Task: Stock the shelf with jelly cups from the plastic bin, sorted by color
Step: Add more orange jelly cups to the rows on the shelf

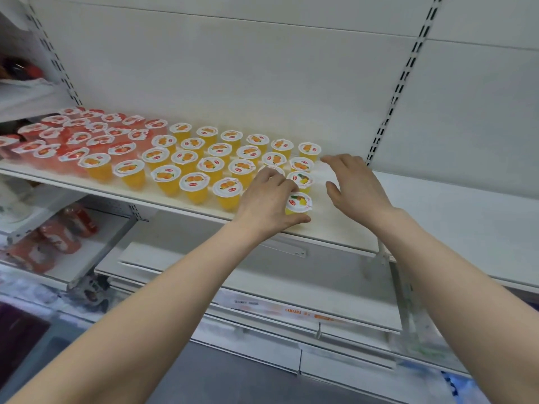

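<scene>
Two pineapple-lidded yellow cups close the right end of the stock on the white shelf point(350, 231). The front pineapple cup point(300, 203) stands at the shelf's front edge. My left grip point(268, 196) is curled about it, thumb along its near side and fingers bent over its far side. The rear pineapple cup point(302, 179) stands just behind it, beside my fingertips. My right grip point(355, 182) holds nothing: its fingers are spread and nearly straight, palm down over bare shelf just right of the cups. Whether it touches the board I cannot tell. Left of my hands the orange jelly cups point(204, 158) stand in rows, and beyond them, at the far left, the red jelly cups point(73, 135) crowd together.
</scene>
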`<state>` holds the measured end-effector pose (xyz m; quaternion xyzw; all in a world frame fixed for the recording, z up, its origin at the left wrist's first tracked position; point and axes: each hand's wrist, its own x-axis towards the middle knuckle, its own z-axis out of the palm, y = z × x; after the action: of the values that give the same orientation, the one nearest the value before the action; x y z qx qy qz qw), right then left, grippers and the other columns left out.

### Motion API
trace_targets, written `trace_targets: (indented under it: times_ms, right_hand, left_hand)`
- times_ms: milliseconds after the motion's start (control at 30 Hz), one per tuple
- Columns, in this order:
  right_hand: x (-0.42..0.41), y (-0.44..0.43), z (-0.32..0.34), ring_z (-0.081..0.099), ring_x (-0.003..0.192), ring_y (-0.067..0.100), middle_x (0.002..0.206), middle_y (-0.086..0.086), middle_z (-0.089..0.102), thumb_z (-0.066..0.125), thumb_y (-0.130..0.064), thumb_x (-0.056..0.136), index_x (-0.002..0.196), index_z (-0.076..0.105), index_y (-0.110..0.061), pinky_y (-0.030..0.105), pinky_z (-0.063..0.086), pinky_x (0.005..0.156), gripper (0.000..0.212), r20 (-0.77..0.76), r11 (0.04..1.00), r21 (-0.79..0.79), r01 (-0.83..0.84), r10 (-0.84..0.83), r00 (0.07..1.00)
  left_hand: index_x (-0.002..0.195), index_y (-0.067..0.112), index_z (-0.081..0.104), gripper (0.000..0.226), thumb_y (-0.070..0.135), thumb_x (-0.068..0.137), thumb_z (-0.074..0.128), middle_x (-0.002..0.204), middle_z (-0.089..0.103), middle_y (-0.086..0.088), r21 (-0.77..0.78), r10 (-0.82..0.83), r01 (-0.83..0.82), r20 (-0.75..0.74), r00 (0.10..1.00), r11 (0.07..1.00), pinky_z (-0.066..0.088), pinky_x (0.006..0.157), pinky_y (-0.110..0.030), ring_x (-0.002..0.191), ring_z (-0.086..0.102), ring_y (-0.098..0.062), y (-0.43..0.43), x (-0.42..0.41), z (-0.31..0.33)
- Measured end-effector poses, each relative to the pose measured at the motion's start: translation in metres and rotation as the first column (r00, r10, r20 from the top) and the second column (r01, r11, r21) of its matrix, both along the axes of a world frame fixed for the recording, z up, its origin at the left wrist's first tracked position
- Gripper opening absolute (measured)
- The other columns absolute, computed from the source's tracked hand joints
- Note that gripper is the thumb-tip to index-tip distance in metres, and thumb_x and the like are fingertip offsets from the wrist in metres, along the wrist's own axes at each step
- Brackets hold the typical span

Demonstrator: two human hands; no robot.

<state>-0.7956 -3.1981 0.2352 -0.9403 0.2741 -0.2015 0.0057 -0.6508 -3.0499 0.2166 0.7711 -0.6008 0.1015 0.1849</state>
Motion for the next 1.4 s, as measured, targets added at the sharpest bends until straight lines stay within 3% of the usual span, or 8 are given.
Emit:
trace_targets:
  times_ms: [367,567,733,1000,1233,1300,1400]
  right_hand:
    - [0.006,0.005,0.012,0.045,0.121,0.034,0.133,0.011,0.053,0.055,-0.024,0.095,0.14,0.046,-0.014,0.045,0.04,0.099,0.048,-0.014,0.998,-0.057,-0.019,0.018,1.0]
    - [0.023,0.024,0.024,0.048,0.118,0.036,0.131,0.012,0.055,0.055,-0.024,0.095,0.138,0.048,-0.012,0.047,0.041,0.097,0.045,-0.035,0.993,-0.109,-0.035,0.032,0.999]
    - [0.054,0.059,0.031,0.052,0.112,0.039,0.123,0.015,0.06,0.06,-0.022,0.091,0.133,0.054,-0.011,0.047,0.044,0.088,0.044,-0.044,0.982,-0.175,-0.076,0.069,0.997]
    - [0.137,0.146,0.035,0.053,0.112,0.039,0.121,0.014,0.061,0.061,-0.025,0.092,0.13,0.056,-0.009,0.048,0.046,0.09,0.042,-0.024,0.945,-0.236,-0.225,0.225,0.974]
    - [0.238,0.242,0.022,0.056,0.108,0.04,0.119,0.015,0.062,0.051,-0.033,0.091,0.13,0.054,-0.009,0.05,0.047,0.091,0.046,-0.066,0.881,-0.246,-0.404,0.401,0.914]
    - [0.267,0.271,0.014,0.055,0.108,0.039,0.118,0.016,0.062,0.057,-0.028,0.091,0.131,0.054,-0.007,0.048,0.045,0.094,0.045,-0.072,0.849,-0.255,-0.463,0.461,0.885]
    - [0.309,0.318,-0.001,0.056,0.103,0.039,0.114,0.017,0.061,0.064,-0.023,0.089,0.13,0.055,-0.005,0.047,0.047,0.088,0.046,-0.082,0.796,-0.26,-0.546,0.546,0.834]
  left_hand:
    - [0.132,0.021,0.054,0.074,0.065,0.073,0.066,0.131,0.055,-0.002,0.031,-0.056,0.054,0.071,0.996,0.998,0.032,0.107,-0.037,0.129,0.038,-0.024,0.012,0.002,0.003]
    - [0.122,0.018,0.062,0.045,0.047,0.087,0.06,0.122,0.061,-0.003,-0.085,-0.105,0.109,0.051,0.993,0.99,0.042,0.1,-0.039,0.122,0.047,-0.026,0.038,0.02,0.012]
    - [0.116,0.014,0.065,0.039,0.041,0.089,0.059,0.111,0.064,-0.005,-0.176,-0.085,0.107,0.126,0.988,0.979,0.043,0.097,-0.038,0.113,0.052,-0.028,0.075,0.056,0.022]
    - [0.106,0.014,0.069,0.028,0.031,0.083,0.07,0.103,0.066,-0.005,-0.211,0.074,-0.031,0.199,0.977,0.977,0.048,0.091,-0.043,0.106,0.056,-0.031,0.177,0.154,0.025]
    - [0.116,0.012,0.065,0.035,0.031,0.086,0.067,0.111,0.065,-0.008,-0.16,0.245,-0.211,0.233,0.941,0.964,0.042,0.097,-0.04,0.107,0.054,-0.029,0.301,0.24,0.016]
    - [0.116,0.01,0.064,0.036,0.029,0.086,0.066,0.111,0.065,-0.009,-0.149,0.294,-0.267,0.204,0.934,0.952,0.042,0.098,-0.039,0.107,0.054,-0.029,0.34,0.257,0.01]
    - [0.118,0.01,0.064,0.036,0.028,0.087,0.064,0.111,0.064,-0.009,-0.122,0.37,-0.354,0.158,0.916,0.927,0.042,0.096,-0.04,0.108,0.053,-0.031,0.397,0.28,-0.007]
